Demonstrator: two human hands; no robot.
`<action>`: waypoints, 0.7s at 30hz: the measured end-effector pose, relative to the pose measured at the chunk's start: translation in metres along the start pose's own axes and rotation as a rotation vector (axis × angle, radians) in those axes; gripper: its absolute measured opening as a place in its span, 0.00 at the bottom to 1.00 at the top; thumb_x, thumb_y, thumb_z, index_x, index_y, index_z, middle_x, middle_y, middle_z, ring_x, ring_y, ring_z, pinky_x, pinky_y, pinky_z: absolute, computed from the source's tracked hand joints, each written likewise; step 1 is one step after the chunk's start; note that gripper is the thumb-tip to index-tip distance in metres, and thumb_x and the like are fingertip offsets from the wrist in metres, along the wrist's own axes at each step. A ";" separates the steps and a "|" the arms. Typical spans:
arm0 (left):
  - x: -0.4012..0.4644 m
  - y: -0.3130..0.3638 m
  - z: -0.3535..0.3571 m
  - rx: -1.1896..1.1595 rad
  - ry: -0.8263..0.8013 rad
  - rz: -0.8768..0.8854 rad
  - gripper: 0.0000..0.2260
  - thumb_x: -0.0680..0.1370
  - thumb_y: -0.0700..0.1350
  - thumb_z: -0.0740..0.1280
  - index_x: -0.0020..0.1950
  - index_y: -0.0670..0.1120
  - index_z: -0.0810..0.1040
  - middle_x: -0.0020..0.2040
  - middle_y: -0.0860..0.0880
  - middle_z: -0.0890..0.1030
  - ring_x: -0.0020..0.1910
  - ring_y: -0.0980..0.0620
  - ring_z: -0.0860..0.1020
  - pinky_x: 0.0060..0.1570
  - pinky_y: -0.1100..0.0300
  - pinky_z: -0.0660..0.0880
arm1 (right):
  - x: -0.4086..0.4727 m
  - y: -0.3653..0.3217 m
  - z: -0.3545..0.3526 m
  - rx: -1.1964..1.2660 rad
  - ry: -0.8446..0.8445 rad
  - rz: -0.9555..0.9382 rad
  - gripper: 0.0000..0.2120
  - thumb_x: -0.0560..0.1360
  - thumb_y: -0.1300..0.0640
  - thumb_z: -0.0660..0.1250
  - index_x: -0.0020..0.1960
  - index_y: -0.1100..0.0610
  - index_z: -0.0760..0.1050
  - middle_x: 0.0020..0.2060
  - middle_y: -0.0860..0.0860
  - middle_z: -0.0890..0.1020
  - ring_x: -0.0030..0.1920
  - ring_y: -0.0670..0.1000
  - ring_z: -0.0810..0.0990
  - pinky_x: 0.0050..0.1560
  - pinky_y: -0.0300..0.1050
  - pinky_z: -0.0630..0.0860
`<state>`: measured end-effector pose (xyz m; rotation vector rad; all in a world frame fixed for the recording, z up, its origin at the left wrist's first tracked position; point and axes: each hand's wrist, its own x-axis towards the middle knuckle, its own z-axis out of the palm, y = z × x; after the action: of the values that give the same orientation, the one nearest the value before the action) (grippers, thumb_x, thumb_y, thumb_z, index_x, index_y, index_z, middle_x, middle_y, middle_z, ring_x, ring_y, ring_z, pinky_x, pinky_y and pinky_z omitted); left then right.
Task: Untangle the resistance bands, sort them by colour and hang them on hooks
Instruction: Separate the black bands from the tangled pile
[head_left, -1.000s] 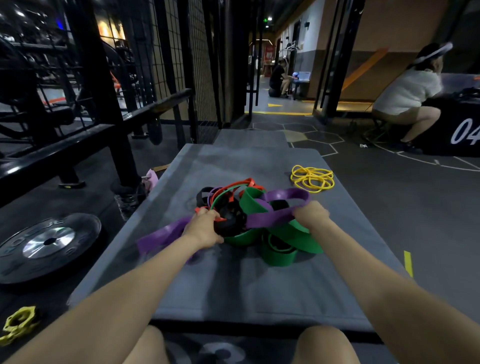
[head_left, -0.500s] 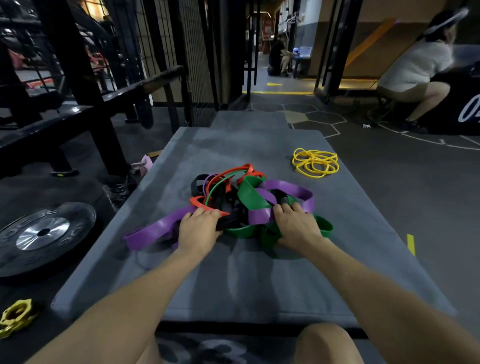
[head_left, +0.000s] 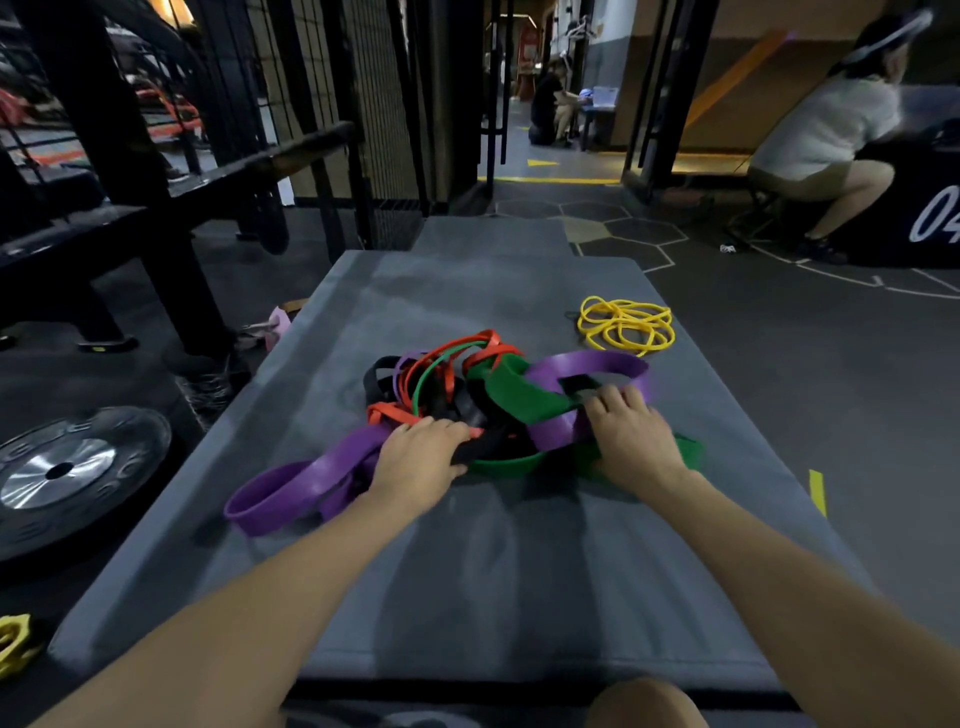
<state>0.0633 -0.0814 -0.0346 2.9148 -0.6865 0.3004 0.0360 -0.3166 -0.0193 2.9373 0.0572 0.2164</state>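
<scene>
Resistance bands: one tangled heap, one separate yellow coil.
Tangle (head_left: 467, 395) of wide purple, green, red and black loops lies on the mat, under and between both hands. A purple loop (head_left: 291, 488) trails outward beyond the left hand's grip. Thin yellow bands (head_left: 626, 325) lie coiled, well apart, beyond the right hand's grip.

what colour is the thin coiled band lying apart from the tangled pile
Yellow: the thin coiled rubber band sits alone on the grey padded mat, seen in the head view.
</scene>
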 end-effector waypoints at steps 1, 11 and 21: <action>-0.003 -0.004 -0.002 -0.030 0.001 0.002 0.17 0.75 0.51 0.67 0.63 0.53 0.72 0.58 0.52 0.77 0.60 0.50 0.73 0.54 0.57 0.67 | -0.001 -0.002 -0.003 0.046 -0.029 -0.042 0.33 0.72 0.50 0.66 0.72 0.58 0.58 0.68 0.55 0.65 0.67 0.59 0.63 0.63 0.51 0.68; -0.010 -0.022 -0.037 -0.457 0.088 0.065 0.12 0.74 0.53 0.66 0.52 0.46 0.74 0.48 0.50 0.75 0.49 0.47 0.75 0.48 0.51 0.73 | 0.001 -0.044 -0.055 0.587 0.153 -0.234 0.29 0.69 0.59 0.72 0.67 0.61 0.69 0.60 0.59 0.73 0.61 0.59 0.70 0.65 0.48 0.65; 0.008 -0.021 -0.114 -0.873 0.195 0.086 0.07 0.75 0.44 0.68 0.52 0.45 0.75 0.42 0.50 0.77 0.42 0.55 0.75 0.46 0.64 0.70 | 0.036 -0.081 -0.099 0.953 0.213 -0.052 0.32 0.71 0.55 0.72 0.70 0.58 0.62 0.50 0.57 0.77 0.49 0.55 0.77 0.47 0.40 0.68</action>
<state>0.0615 -0.0463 0.0759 2.0053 -0.6840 0.2132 0.0552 -0.2165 0.0663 3.8248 0.3578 0.6481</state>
